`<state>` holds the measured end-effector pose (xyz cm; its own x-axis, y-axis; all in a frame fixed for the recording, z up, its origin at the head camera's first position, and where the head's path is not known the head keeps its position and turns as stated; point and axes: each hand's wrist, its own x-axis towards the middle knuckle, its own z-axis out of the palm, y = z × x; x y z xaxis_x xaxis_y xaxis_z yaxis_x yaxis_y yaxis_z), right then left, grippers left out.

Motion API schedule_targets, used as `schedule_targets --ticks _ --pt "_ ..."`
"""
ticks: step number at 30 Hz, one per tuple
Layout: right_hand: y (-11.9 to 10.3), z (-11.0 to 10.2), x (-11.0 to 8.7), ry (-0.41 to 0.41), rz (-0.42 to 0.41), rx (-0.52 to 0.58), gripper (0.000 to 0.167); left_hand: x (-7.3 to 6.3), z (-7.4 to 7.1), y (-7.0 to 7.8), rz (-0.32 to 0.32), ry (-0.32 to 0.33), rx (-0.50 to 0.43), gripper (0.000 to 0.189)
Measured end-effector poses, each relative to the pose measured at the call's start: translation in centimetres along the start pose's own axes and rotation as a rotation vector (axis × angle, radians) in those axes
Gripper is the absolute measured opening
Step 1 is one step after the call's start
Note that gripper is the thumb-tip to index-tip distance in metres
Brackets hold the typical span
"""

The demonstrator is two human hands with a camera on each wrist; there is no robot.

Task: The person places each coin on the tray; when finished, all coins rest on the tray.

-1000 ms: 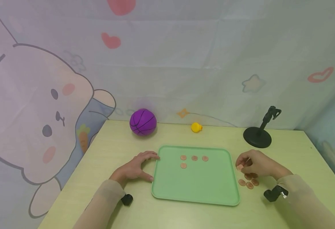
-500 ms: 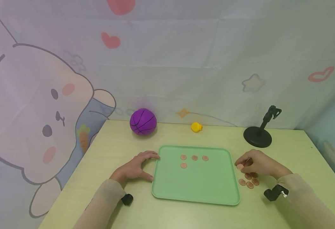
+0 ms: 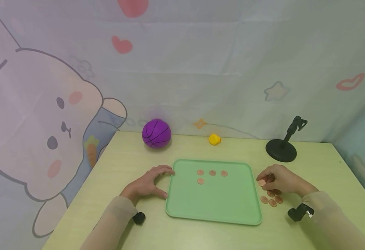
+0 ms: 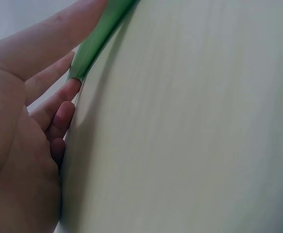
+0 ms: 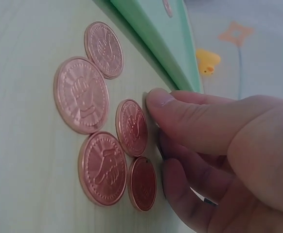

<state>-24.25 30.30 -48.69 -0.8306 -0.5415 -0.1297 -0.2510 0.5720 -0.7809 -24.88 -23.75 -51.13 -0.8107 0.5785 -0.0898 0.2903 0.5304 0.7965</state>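
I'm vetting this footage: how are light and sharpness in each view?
Head: soft light, coins too small to read; left wrist: dimmer, a soft shadow on the table beside the left hand; right wrist: coins' relief clear, backdrop softer.

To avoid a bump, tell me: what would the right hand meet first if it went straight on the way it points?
Most likely the rim of the green tray: the right hand, pinching a coin, points toward it. Its height is unclear, so it may pass over.
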Motion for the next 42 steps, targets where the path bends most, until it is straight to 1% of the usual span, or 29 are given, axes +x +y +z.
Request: schedule_targets --ticks 7,10,12,14,17,22,25,27,32,38,42 --pt "0.0 0.1 0.1 -0.001 -0.015 -0.012 0.025 -0.1 0.1 0.1 -0.01 0.007 -0.007 0.082" --pt "0.1 0.1 0.0 0.021 -0.012 -0.021 0.026 -0.1 0.0 0.1 -0.01 0.007 -0.004 0.082" --pt "0.2 0.1 0.0 0.047 -0.024 -0.043 0.026 -0.1 0.0 0.1 -0.009 0.007 0.001 0.082" --pt "0.2 0.0 -0.1 0.079 -0.051 -0.088 0.026 -0.1 0.0 0.1 -0.006 0.005 0.005 0.082" --pt "-0.2 -0.2 -0.2 0.11 -0.088 -0.128 0.024 -0.1 0.0 0.0 -0.004 0.004 0.005 0.081" --pt "-1.0 -0.2 0.1 0.126 -0.104 -0.14 0.023 -0.1 0.0 0.0 -0.001 0.002 0.001 0.081" --pt "-1.4 0.0 0.4 0.137 -0.134 -0.16 0.024 -0.1 0.0 0.0 0.007 0.003 0.013 0.08" --pt "-1.6 0.3 0.7 0.145 -0.174 -0.179 0.025 -0.1 0.1 0.0 0.015 0.004 0.018 0.08" --pt "-2.3 0.9 1.5 0.142 -0.223 -0.173 0.023 0.0 0.1 0.1 0.018 0.006 0.009 0.079" --pt "-3.6 1.8 2.4 0.111 -0.217 -0.162 0.025 0.0 0.2 0.1 0.005 0.008 -0.027 0.081" --pt "-4.4 2.5 3.1 0.089 -0.21 -0.155 0.027 0.0 0.2 0.1 0.006 0.01 -0.03 0.082"
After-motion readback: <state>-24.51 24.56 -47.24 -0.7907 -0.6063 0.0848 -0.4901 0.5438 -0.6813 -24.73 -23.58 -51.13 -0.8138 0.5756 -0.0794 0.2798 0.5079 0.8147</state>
